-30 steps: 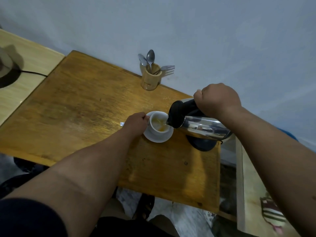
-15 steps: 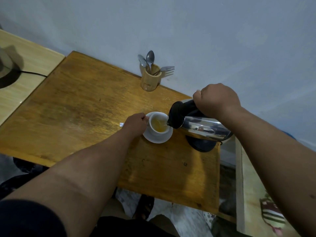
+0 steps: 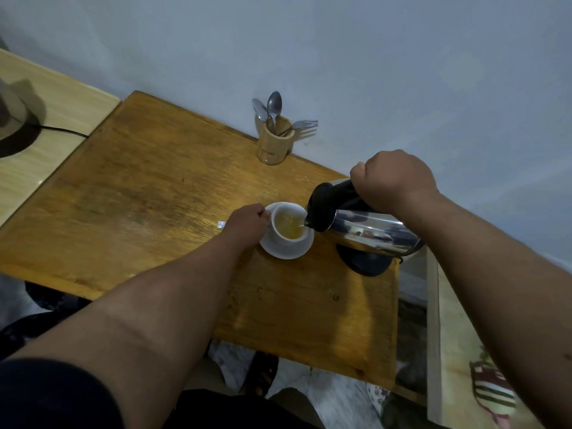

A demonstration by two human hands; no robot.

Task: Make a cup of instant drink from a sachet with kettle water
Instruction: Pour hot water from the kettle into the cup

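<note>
A white cup (image 3: 283, 239) stands on a white saucer (image 3: 286, 250) on the wooden table (image 3: 139, 193). Yellowish liquid fills much of the cup. My right hand (image 3: 393, 181) grips the handle of a steel kettle (image 3: 368, 232) with a black top, tilted so its spout hangs over the cup's right rim and water runs in. My left hand (image 3: 249, 222) holds the cup at its left side, fingers closed on it. A small scrap of silver sachet (image 3: 221, 224) lies just left of that hand.
The kettle's black base (image 3: 362, 263) sits under the kettle near the table's right edge. A wooden holder (image 3: 274, 144) with two spoons and a fork stands by the wall. A lighter table (image 3: 46, 131) with a cable lies at left.
The liquid in the cup has risen as the kettle keeps pouring. Both hands stay in place.
</note>
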